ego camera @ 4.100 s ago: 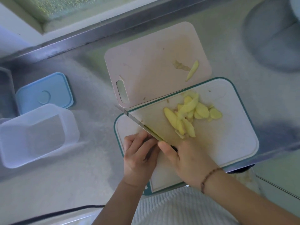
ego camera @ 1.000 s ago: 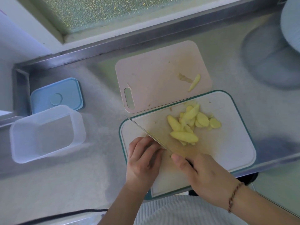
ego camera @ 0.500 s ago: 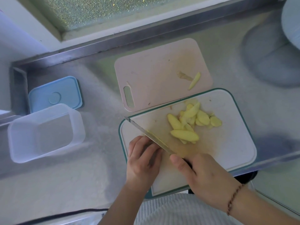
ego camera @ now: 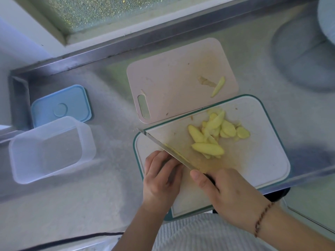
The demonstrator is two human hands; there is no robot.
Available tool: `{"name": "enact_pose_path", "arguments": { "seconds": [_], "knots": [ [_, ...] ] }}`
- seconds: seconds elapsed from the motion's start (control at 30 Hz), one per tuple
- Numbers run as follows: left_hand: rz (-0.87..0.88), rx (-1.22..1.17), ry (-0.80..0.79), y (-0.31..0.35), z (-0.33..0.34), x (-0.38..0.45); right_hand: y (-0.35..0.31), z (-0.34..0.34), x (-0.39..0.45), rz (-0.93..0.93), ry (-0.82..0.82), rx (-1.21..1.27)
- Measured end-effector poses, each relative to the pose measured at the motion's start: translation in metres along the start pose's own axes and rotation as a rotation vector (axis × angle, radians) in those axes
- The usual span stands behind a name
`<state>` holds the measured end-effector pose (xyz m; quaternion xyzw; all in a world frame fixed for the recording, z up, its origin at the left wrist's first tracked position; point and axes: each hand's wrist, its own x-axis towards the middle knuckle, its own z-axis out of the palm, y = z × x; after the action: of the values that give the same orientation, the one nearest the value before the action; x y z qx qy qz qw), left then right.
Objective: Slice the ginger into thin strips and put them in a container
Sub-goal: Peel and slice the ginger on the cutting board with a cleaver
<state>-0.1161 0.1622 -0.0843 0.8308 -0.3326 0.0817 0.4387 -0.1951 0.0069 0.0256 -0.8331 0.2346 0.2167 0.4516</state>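
A pile of pale yellow ginger slices [ego camera: 215, 134] lies on the white, teal-rimmed cutting board [ego camera: 253, 156]. My right hand [ego camera: 230, 194] grips the dark handle of a knife [ego camera: 168, 151] whose blade runs up-left across the board. My left hand [ego camera: 161, 178] sits just left of the blade with fingers curled down over a piece of ginger; only a thin yellow edge of it shows along the blade. A clear plastic container [ego camera: 49, 149] stands empty at the left.
A pink cutting board [ego camera: 172, 84] behind the white one carries one ginger slice [ego camera: 218, 86] and a scrap. A blue lid [ego camera: 61, 105] lies behind the container. The steel counter's raised back rim runs along the window. A round pale object [ego camera: 326, 19] sits far right.
Over the last second the hands and knife have stayed nearly in place at the board's left end. One long slice that was not there four seconds ago lies at the pile's front.
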Motion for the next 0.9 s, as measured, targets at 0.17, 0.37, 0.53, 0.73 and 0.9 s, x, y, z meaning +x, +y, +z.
{"name": "enact_pose_path", "arguments": {
  "seconds": [0.17,0.37,0.53,0.73,0.9],
  "knots": [
    [0.006,0.006,-0.008,0.000,0.000,0.001,0.001,0.003,0.001,0.003,0.016,0.002],
    [0.003,0.006,-0.019,0.001,0.000,0.002,-0.003,0.005,-0.001,0.017,0.021,0.004],
    [-0.010,0.008,-0.028,0.000,0.000,0.000,-0.004,0.001,0.000,0.016,0.017,0.007],
    [-0.004,0.013,-0.026,0.001,0.000,0.001,-0.006,-0.007,0.004,0.025,-0.019,-0.011],
    [-0.015,0.007,-0.033,0.000,0.000,0.000,-0.007,-0.009,0.004,0.034,-0.037,-0.005]
  ]
}}
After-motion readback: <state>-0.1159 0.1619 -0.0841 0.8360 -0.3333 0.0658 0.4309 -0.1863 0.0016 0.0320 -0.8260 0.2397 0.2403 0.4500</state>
